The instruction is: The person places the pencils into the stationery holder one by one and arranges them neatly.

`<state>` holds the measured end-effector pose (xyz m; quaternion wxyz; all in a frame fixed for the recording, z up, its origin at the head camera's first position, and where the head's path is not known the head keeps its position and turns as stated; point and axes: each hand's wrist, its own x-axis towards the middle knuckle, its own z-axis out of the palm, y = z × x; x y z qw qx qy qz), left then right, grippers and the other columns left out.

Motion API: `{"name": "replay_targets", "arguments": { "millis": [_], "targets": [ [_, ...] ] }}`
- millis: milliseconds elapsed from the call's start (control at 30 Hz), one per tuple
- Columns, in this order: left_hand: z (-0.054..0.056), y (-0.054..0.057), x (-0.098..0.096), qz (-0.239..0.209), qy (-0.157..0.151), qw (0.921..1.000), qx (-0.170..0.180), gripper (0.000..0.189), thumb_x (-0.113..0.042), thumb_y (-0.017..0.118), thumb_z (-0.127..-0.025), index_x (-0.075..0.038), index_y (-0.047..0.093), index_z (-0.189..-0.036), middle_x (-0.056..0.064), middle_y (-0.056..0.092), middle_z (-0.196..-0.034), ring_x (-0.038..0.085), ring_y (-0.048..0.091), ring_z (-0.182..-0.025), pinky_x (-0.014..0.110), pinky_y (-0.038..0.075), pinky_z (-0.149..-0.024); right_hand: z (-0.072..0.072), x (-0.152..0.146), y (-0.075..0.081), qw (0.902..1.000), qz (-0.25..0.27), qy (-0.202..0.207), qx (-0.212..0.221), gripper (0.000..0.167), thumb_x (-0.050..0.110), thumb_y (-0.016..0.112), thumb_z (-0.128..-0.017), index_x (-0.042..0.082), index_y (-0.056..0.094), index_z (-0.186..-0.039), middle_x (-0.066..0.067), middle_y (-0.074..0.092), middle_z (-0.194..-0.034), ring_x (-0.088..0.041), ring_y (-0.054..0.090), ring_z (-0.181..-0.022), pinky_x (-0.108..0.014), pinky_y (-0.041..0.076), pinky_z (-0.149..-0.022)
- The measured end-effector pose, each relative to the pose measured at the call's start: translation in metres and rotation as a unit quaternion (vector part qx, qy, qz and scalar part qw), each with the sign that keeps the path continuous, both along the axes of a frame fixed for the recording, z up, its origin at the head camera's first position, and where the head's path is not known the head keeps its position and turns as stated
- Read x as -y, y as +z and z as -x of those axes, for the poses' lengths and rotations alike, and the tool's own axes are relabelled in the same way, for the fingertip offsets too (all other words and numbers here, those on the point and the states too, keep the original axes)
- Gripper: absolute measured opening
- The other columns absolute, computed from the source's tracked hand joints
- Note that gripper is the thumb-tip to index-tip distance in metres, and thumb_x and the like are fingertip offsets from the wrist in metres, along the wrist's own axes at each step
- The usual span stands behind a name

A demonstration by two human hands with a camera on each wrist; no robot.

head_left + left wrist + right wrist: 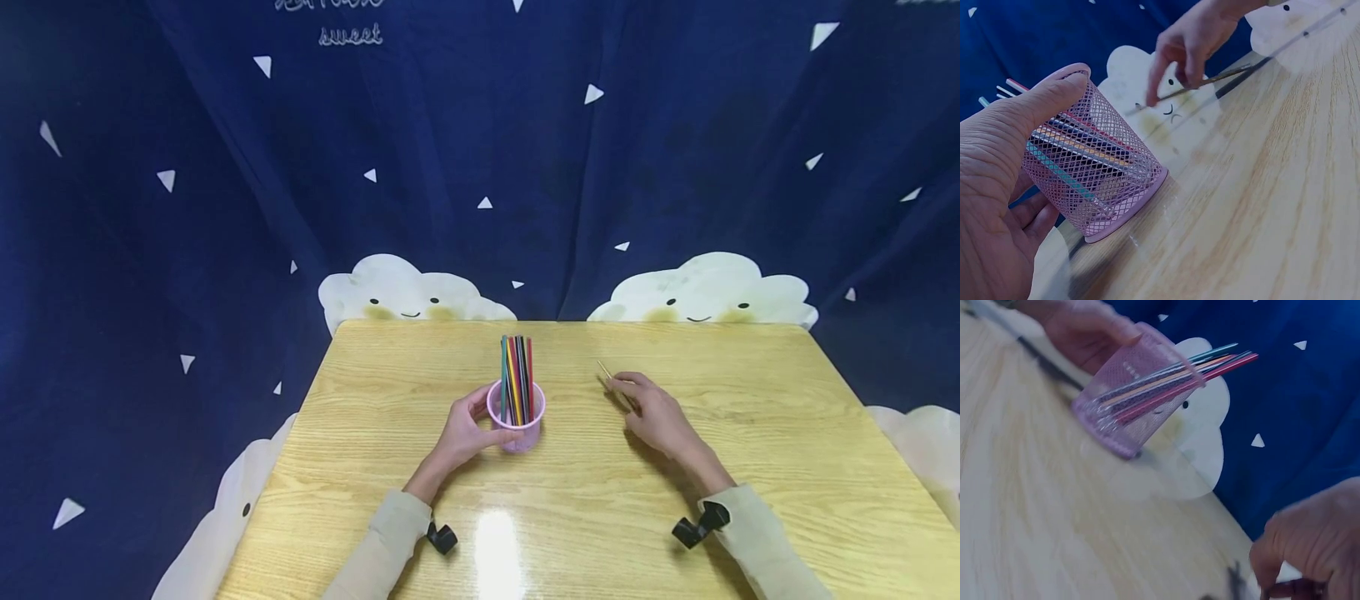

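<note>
My left hand (461,435) grips a pink mesh pen holder (521,442), thumb across its near side and fingers around the left. The holder stands upright on the table. Several coloured pencils (517,367) lean inside it, among them teal, yellow, black and red ones. To the right of the holder, my right hand (662,423) pinches a thin gold-coloured pencil (1229,74) just over the tabletop. In the right wrist view the right hand (1313,540) is partly cut off at the lower corner, and the gold pencil is hard to make out there.
A wood-grain table (390,358) spreads under both hands. Behind its far edge hangs a dark blue curtain (450,125) with white triangles and smiling clouds. Black camera mounts (442,538) are strapped at both wrists. Light reflects off the table near the front.
</note>
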<state>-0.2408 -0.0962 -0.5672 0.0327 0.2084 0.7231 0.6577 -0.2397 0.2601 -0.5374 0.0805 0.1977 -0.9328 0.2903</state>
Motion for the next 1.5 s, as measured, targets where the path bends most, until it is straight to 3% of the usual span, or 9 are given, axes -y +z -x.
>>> {"name": "replay_targets", "arguments": {
  "millis": [167,433,733,867,933,1167,1233,1400,1500],
  "targets": [
    [0.000,0.002,0.001,0.002,0.004,1.0000,0.002,0.081,-0.007,0.094,-0.073,-0.012,0.059,-0.147,0.005,0.067,-0.141,0.026,0.062,-0.130,0.046,0.047,-0.115,0.003,0.007,0.007,0.9906,0.131,0.028,-0.026,0.069,-0.025,0.059,-0.079,0.000,0.060,-0.144,-0.019,0.055,-0.146,-0.017,0.056,-0.075,-0.019,0.044,-0.048],
    [0.000,0.000,0.004,0.007,0.004,1.0000,0.002,0.083,-0.008,0.095,-0.073,-0.011,0.059,-0.147,0.005,0.066,-0.142,0.024,0.063,-0.130,0.043,0.048,-0.115,0.002,0.029,0.017,0.9677,0.229,0.039,-0.097,0.074,-0.030,0.063,-0.073,-0.002,0.062,-0.141,-0.020,0.061,-0.140,-0.023,0.063,-0.079,-0.034,0.044,-0.063],
    [0.001,0.002,0.006,0.013,0.000,0.9999,-0.006,0.083,-0.008,0.094,-0.074,-0.010,0.058,-0.148,0.006,0.066,-0.143,0.025,0.062,-0.130,0.043,0.048,-0.114,-0.004,0.064,0.038,0.9421,0.322,0.087,-0.033,0.058,-0.022,0.063,-0.084,-0.002,0.064,-0.139,-0.021,0.064,-0.135,-0.024,0.063,-0.089,-0.024,0.043,-0.066],
    [0.000,0.002,0.005,0.011,-0.003,0.9999,-0.006,0.084,-0.008,0.094,-0.074,-0.010,0.057,-0.149,0.007,0.064,-0.144,0.026,0.061,-0.132,0.042,0.048,-0.115,-0.006,0.077,0.046,0.9281,0.357,0.100,-0.034,0.055,-0.022,0.063,-0.087,-0.003,0.063,-0.139,-0.022,0.063,-0.133,-0.023,0.063,-0.093,-0.018,0.046,-0.068],
    [-0.001,0.000,0.005,0.007,-0.004,1.0000,-0.006,0.084,-0.007,0.094,-0.073,-0.009,0.057,-0.149,0.007,0.065,-0.144,0.026,0.062,-0.131,0.042,0.049,-0.114,-0.006,0.083,0.050,0.9196,0.378,0.099,-0.043,0.055,-0.023,0.063,-0.087,-0.005,0.062,-0.138,-0.022,0.063,-0.132,-0.020,0.064,-0.093,-0.016,0.048,-0.070],
    [-0.001,-0.003,0.004,-0.002,-0.004,1.0000,0.001,0.083,-0.005,0.094,-0.072,-0.010,0.059,-0.147,0.007,0.066,-0.142,0.028,0.062,-0.129,0.046,0.049,-0.113,0.000,0.103,0.065,0.8739,0.468,0.104,-0.078,0.054,-0.026,0.066,-0.083,-0.012,0.060,-0.135,-0.022,0.065,-0.123,-0.015,0.066,-0.091,-0.018,0.050,-0.075],
    [-0.001,-0.002,0.004,-0.002,-0.003,1.0000,-0.003,0.083,-0.005,0.094,-0.072,-0.010,0.058,-0.147,0.007,0.066,-0.142,0.029,0.063,-0.129,0.046,0.049,-0.113,0.003,0.109,0.067,0.8725,0.469,0.104,-0.089,0.055,-0.026,0.067,-0.083,-0.011,0.060,-0.136,-0.021,0.065,-0.123,-0.014,0.066,-0.091,-0.019,0.050,-0.076],
    [0.000,0.000,0.003,0.002,-0.005,1.0000,-0.007,0.083,-0.005,0.093,-0.073,-0.009,0.058,-0.148,0.008,0.066,-0.142,0.029,0.063,-0.128,0.044,0.050,-0.112,0.008,0.120,0.061,0.8912,0.429,0.097,-0.111,0.056,-0.026,0.069,-0.082,-0.011,0.060,-0.136,-0.025,0.063,-0.124,-0.016,0.067,-0.092,-0.019,0.051,-0.077],
    [0.001,-0.001,0.004,0.004,-0.006,1.0000,-0.005,0.083,-0.007,0.093,-0.074,-0.010,0.057,-0.148,0.008,0.066,-0.142,0.029,0.063,-0.129,0.044,0.049,-0.113,0.010,0.124,0.055,0.8958,0.418,0.091,-0.121,0.056,-0.028,0.069,-0.081,-0.012,0.060,-0.134,-0.030,0.062,-0.123,-0.019,0.067,-0.091,-0.020,0.053,-0.077]
  ]
}}
